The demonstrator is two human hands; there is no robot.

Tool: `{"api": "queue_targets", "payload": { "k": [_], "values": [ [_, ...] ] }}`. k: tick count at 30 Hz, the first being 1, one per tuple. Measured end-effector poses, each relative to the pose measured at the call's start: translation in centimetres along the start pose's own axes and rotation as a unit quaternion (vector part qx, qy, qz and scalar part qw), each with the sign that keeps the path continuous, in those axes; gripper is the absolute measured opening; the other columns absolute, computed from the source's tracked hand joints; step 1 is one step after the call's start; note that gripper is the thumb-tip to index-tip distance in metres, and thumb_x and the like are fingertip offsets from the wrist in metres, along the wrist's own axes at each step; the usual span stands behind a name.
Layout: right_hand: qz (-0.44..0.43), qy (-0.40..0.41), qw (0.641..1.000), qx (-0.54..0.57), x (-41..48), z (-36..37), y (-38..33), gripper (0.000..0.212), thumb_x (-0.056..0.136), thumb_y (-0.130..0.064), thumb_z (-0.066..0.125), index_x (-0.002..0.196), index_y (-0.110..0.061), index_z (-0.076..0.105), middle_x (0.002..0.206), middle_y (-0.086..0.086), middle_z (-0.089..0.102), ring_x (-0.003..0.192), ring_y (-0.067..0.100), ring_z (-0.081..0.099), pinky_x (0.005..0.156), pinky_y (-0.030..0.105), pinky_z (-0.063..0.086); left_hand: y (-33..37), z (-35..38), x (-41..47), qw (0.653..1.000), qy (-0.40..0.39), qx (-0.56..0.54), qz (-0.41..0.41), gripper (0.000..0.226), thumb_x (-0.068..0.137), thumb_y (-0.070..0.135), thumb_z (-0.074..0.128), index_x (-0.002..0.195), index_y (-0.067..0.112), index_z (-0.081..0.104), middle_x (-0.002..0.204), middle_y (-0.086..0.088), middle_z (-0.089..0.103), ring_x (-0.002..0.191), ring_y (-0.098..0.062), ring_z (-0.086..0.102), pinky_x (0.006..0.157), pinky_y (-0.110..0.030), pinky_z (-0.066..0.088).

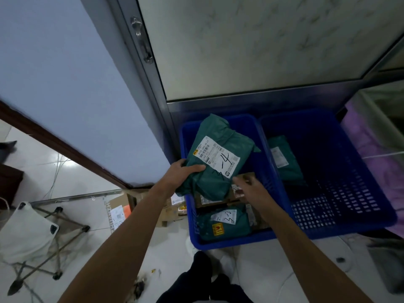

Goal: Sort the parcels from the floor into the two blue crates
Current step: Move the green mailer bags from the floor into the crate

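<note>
- The left hand's (182, 172) fingers curl round the low end of a green parcel (215, 147), with the thumb on top.
- The right hand's (250, 186) fingers look mostly straight and hold nothing. They are blurry, so I cannot tell if they touch the parcel.
- The green parcel is held tilted over the left blue crate (231, 242).
- In that crate, under the hands, lie a brown parcel (213, 200) and another green parcel (223, 224) with a yellow sticker.
- The right blue crate (349, 193) stands just beside it, with one green parcel (286, 165) inside.
- Cardboard boxes (118, 212) sit on the floor (251, 270), left of the crates.
</note>
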State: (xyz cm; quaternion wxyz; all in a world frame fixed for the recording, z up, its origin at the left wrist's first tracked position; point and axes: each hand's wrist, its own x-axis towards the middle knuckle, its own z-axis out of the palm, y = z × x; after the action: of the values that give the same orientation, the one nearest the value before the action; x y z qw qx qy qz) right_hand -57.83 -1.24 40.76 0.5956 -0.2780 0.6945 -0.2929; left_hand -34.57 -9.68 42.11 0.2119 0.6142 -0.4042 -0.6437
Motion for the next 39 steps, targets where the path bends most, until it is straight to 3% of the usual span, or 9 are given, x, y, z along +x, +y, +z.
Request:
{"api": "queue_targets", "payload": {
  "k": [4,8,11,14,16,20,27,34,39],
  "values": [
    [-0.042,0.130,0.991,-0.012,1.3,-2.5,-2.1,0.104,0.080,-0.064,0.071,0.158,-0.014,0.024,0.159,0.007,0.035,0.140,0.026,0.042,0.115,0.047,0.038,1.1,-2.5,2.3,0.997,-0.071,0.024,-0.007,0.059,0.069,0.034,0.090,0.122,0.018,0.068,0.110,-0.004,0.076,0.093,-0.021,0.075,0.082,-0.033,0.061],
    [-0.214,0.196,0.930,-0.224,1.3,-3.3,-5.1,0.087,0.094,-0.048,0.066,0.161,-0.018,0.019,0.164,0.004,0.021,0.149,0.022,0.025,0.120,0.044,0.029,3.1,-3.9,4.9,0.974,-0.155,0.165,0.014,0.059,0.064,0.041,0.091,0.117,0.027,0.069,0.107,0.006,0.076,0.093,-0.013,0.074,0.083,-0.028,0.059],
    [-0.328,0.122,0.851,-0.391,1.6,-2.2,-7.7,0.079,0.096,-0.053,0.059,0.160,-0.027,0.021,0.164,-0.006,0.023,0.149,0.014,0.022,0.120,0.037,0.023,4.8,-3.2,6.1,0.933,-0.191,0.302,0.043,0.059,0.065,0.042,0.090,0.117,0.032,0.064,0.109,0.011,0.072,0.093,-0.006,0.070,0.080,-0.024,0.057],
    [-0.297,0.016,0.815,-0.497,3.6,-0.6,-9.1,0.075,0.094,-0.068,0.048,0.157,-0.031,0.028,0.161,-0.008,0.031,0.147,0.015,0.027,0.120,0.039,0.024,5.6,-2.1,7.4,0.908,-0.229,0.347,0.055,0.087,0.058,0.044,0.090,0.135,0.037,0.051,0.121,0.011,0.065,0.104,-0.010,0.065,0.094,-0.036,0.056],
    [-0.245,-0.014,0.811,-0.531,5.7,-0.6,-9.2,0.072,0.091,-0.075,0.043,0.144,-0.026,0.049,0.138,-0.002,0.056,0.126,0.020,0.051,0.106,0.038,0.040,6.1,-1.6,8.0,0.916,-0.250,0.309,0.053,0.091,0.062,0.036,0.091,0.141,0.042,0.046,0.124,0.012,0.062,0.107,-0.012,0.065,0.092,-0.035,0.057],
    [-0.203,-0.014,0.857,-0.473,9.1,-2.6,-8.0,0.075,0.084,-0.086,0.034,0.111,-0.026,0.068,0.098,-0.008,0.068,0.086,0.011,0.062,0.073,0.033,0.048,6.0,-1.9,8.9,0.938,-0.256,0.235,0.015,0.062,0.072,0.023,0.087,0.127,0.039,0.063,0.117,0.004,0.071,0.102,-0.017,0.071,0.087,-0.036,0.060],
    [-0.018,-0.087,0.983,-0.159,13.1,-5.9,-5.1,0.044,0.090,-0.067,0.057,0.107,-0.030,0.072,0.114,-0.006,0.070,0.101,0.009,0.066,0.087,0.027,0.049,1.1,-2.3,9.9,0.973,-0.203,0.060,-0.094,0.064,0.058,0.024,0.086,0.120,0.019,0.072,0.118,-0.011,0.073,0.109,-0.032,0.069,0.101,-0.045,0.051],
    [0.107,-0.107,0.988,0.035,16.8,-6.0,2.7,0.100,0.068,-0.066,0.084,0.152,-0.033,0.041,0.137,0.002,0.064,0.116,0.022,0.068,0.100,0.043,0.054,-1.6,0.2,13.5,0.971,-0.172,0.037,-0.163,0.033,0.082,0.013,0.075,0.115,0.010,0.073,0.114,-0.015,0.074,0.105,-0.034,0.071,0.097,-0.045,0.054],
    [0.137,-0.102,0.985,0.037,18.5,-6.1,5.0,0.065,0.079,-0.059,0.077,0.136,-0.035,0.055,0.124,-0.004,0.069,0.108,0.016,0.068,0.086,0.035,0.056,-2.1,1.8,17.7,0.977,-0.149,0.075,-0.132,0.045,0.068,0.020,0.082,0.113,0.019,0.075,0.111,-0.009,0.076,0.103,-0.030,0.072,0.098,-0.046,0.055]
  ]
}}
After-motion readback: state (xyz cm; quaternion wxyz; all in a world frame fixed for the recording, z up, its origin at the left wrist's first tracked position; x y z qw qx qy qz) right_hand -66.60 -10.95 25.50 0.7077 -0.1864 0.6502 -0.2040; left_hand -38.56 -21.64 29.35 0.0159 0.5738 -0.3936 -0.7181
